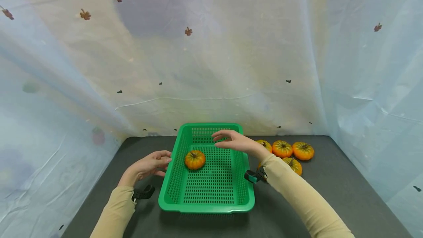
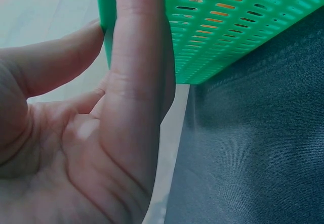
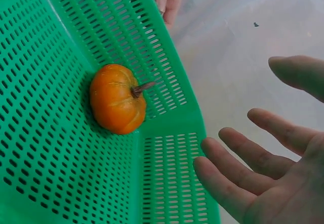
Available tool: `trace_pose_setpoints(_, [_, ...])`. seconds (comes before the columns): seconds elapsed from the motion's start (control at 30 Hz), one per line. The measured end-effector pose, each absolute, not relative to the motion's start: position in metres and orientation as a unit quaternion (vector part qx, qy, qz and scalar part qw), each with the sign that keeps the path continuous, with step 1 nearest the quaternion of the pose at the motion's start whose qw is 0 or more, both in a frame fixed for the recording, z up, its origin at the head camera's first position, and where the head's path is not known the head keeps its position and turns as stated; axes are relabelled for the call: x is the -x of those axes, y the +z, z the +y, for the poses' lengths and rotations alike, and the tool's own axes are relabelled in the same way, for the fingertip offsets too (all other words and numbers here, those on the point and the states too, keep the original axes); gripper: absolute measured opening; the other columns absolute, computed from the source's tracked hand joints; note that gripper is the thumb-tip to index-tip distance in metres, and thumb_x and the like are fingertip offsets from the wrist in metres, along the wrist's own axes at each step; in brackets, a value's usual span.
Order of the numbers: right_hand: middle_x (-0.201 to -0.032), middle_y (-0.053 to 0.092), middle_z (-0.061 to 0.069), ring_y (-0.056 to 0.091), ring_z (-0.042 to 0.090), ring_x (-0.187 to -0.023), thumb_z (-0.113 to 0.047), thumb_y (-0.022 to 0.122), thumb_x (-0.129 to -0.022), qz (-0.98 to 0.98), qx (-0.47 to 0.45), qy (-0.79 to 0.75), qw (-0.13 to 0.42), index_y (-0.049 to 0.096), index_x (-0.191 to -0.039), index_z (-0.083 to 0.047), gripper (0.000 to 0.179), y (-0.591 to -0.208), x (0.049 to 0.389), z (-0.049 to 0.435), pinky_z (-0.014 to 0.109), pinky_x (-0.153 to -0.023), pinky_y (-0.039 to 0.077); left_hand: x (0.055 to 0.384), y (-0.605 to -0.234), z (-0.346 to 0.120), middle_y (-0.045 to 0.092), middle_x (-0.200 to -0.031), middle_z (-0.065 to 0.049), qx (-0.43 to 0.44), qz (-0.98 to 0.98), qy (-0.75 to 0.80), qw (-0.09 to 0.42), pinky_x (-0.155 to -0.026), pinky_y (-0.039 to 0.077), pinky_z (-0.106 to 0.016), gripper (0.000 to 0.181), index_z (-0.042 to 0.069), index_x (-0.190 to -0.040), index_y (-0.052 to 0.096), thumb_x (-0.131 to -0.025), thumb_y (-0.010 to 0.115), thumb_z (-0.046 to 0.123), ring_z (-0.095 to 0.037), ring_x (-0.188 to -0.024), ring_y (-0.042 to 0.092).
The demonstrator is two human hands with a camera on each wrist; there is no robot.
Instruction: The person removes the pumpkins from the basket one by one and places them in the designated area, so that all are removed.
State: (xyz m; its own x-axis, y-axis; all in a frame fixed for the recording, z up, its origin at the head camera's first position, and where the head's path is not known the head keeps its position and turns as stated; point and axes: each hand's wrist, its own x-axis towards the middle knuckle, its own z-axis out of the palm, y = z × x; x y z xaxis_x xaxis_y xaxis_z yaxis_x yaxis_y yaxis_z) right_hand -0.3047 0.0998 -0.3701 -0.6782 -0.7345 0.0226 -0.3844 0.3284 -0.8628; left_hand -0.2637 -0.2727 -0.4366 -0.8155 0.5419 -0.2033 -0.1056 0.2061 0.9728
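A green plastic basket (image 1: 206,207) with slotted walls stands on the dark table. One small orange pumpkin (image 1: 195,159) with a brown stem lies inside, toward the left wall. My left hand (image 1: 150,166) is at the basket's left side; in the left wrist view, its thumb (image 2: 76,57) meets the edge of the rim while a finger (image 2: 134,82) lies beneath it, pinching the rim. Over the basket's right part hovers my right hand (image 1: 236,142), fingers spread and holding nothing. The right wrist view shows its fingers (image 3: 243,168) apart from the pumpkin (image 3: 117,100).
Several more pumpkins (image 1: 303,151) sit on the table right of the basket, some partly hidden by the right arm. The dark tabletop (image 1: 343,190) extends to the right. A pale patterned sheet (image 1: 224,65) hangs behind and along both sides.
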Motion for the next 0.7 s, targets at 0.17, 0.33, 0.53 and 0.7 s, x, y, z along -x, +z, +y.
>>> trace_pose_setpoints(0.17, [-0.137, 0.049, 0.012, 0.047, 0.03, -0.125, -0.025, 0.057, -0.098, 0.792, 0.349, -0.461, 0.196, 0.047, -0.139, -0.013, 0.044, -0.376, 0.307, 0.092, 0.042, -0.097, 0.045, 0.263, -0.436, -0.272, 0.056, -0.122, -0.019, -0.148, 0.729, 0.614, 0.263, -0.086, 0.053, -0.048, 0.042, -0.006, -0.135, 0.036, -0.103, 0.047, 0.017, -0.033, -0.105, 0.061])
trace_pose_setpoints(0.33, [-0.137, 0.049, 0.013, 0.045, 0.031, -0.125, -0.026, 0.058, -0.098, 0.788, 0.34, -0.47, 0.208, 0.048, -0.138, -0.013, 0.043, -0.384, 0.311, 0.085, 0.046, -0.099, 0.043, 0.263, -0.436, -0.272, 0.056, -0.121, -0.019, -0.148, 0.73, 0.614, 0.262, -0.086, 0.053, -0.048, 0.042, -0.006, -0.135, 0.036, -0.103, 0.048, 0.018, -0.033, -0.105, 0.061])
trace_pose_setpoints(0.53, [-0.132, 0.052, 0.01, 0.046, 0.032, -0.124, -0.026, 0.058, -0.098, 0.791, 0.345, -0.459, 0.21, 0.048, -0.138, -0.011, 0.044, -0.392, 0.312, 0.078, 0.045, -0.099, 0.043, 0.264, -0.437, -0.272, 0.056, -0.122, -0.019, -0.146, 0.731, 0.613, 0.261, -0.086, 0.053, -0.049, 0.043, -0.005, -0.136, 0.037, -0.103, 0.049, 0.02, -0.034, -0.105, 0.061])
trace_pose_setpoints(0.7, [-0.131, 0.053, 0.008, 0.051, 0.026, -0.12, -0.028, 0.06, -0.096, 0.794, 0.324, -0.463, 0.224, 0.05, -0.136, -0.014, 0.044, -0.398, 0.313, 0.073, 0.045, -0.098, 0.044, 0.264, -0.439, -0.273, 0.056, -0.121, -0.019, -0.138, 0.731, 0.616, 0.259, -0.085, 0.053, -0.049, 0.043, -0.003, -0.135, 0.038, -0.102, 0.051, 0.021, -0.035, -0.104, 0.061])
